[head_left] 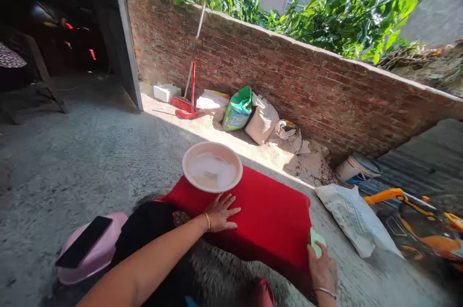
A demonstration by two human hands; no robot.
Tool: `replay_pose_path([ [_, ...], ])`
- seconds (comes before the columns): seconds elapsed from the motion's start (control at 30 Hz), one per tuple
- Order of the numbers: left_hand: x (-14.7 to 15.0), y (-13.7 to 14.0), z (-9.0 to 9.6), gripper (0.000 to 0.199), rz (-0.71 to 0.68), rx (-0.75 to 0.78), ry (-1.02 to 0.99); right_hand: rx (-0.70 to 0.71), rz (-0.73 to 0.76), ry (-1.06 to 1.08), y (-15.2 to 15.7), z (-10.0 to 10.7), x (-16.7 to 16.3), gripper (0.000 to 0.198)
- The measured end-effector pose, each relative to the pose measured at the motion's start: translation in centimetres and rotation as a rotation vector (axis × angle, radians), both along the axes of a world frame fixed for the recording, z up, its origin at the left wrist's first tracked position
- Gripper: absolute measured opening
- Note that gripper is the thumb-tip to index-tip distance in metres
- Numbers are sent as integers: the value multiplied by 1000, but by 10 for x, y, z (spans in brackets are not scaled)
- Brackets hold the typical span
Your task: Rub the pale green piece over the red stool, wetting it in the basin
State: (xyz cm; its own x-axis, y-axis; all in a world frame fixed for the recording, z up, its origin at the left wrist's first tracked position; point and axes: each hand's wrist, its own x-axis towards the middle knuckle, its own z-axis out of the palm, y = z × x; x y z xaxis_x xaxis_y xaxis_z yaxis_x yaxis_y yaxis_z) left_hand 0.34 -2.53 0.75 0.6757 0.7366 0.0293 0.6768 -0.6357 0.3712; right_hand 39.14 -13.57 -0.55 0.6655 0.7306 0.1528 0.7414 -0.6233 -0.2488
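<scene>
A red cloth-covered flat surface lies low in front of me. My left hand rests on it with fingers spread, a gold bangle at the wrist. Close beyond those fingers, a pale pink basin of whitish, foamy liquid sits at the far left corner. At the right edge my right hand grips a pale green block, held against the side of the red cover. Whether the block is a sponge or soap, I cannot tell.
A pink stool or lid at left carries a dark flat object. Sacks, a red broom and a bucket stand along the brick wall. A white sack and an orange-black machine are at right.
</scene>
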Motion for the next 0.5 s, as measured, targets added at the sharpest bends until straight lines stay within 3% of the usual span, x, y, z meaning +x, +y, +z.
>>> replay_pose_path([
  [0.1, -2, 2, -6, 65, 3, -27, -59, 73, 153, 11, 39, 1, -29, 51],
  [0.23, -4, 4, -15, 68, -5, -44, -79, 113, 332, 144, 124, 14, -104, 51],
  [0.4, -5, 4, -17, 66, -28, -7, -90, 5, 504, 240, 225, 35, -198, 46],
  [0.5, -5, 4, -16, 65, -20, 33, -78, -38, 593, 188, 257, 36, -221, 40],
])
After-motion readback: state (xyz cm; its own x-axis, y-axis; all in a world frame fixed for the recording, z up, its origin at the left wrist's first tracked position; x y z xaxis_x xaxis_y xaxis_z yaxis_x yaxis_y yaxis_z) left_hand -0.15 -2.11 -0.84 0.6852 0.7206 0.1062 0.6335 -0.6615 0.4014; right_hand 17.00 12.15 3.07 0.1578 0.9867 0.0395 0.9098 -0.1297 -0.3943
